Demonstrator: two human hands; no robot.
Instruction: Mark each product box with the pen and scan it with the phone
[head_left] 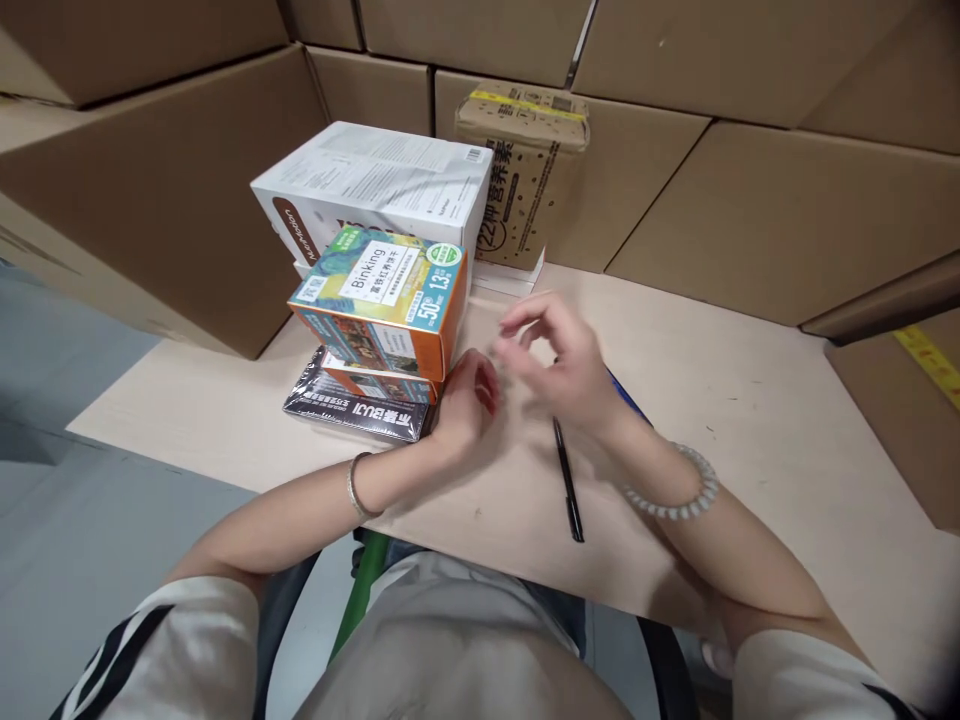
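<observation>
My left hand [466, 402] is curled closed just right of the stacked boxes, its wrist low over the table. Facing it, my right hand [562, 365] has thumb and fingertips drawn together in a pinch, slightly blurred. Whatever either hand may hold is too small or hidden to make out. Close to my left hand, a colourful Binking biscuit box [382, 290] rests on another orange and blue box [382, 385]. Under these lies a dark shrink-wrapped box [352, 412]. A black pen [568, 480] lies below my right hand, and a blue object [628, 395] shows partly behind it.
A large white carton [375, 175] stands behind the biscuit boxes. Farther back is a brown printed carton [517, 190] with yellow tape. Big cardboard boxes [787, 220] wall in the table's [712, 370] rear, with more at left [165, 200] and right [900, 400].
</observation>
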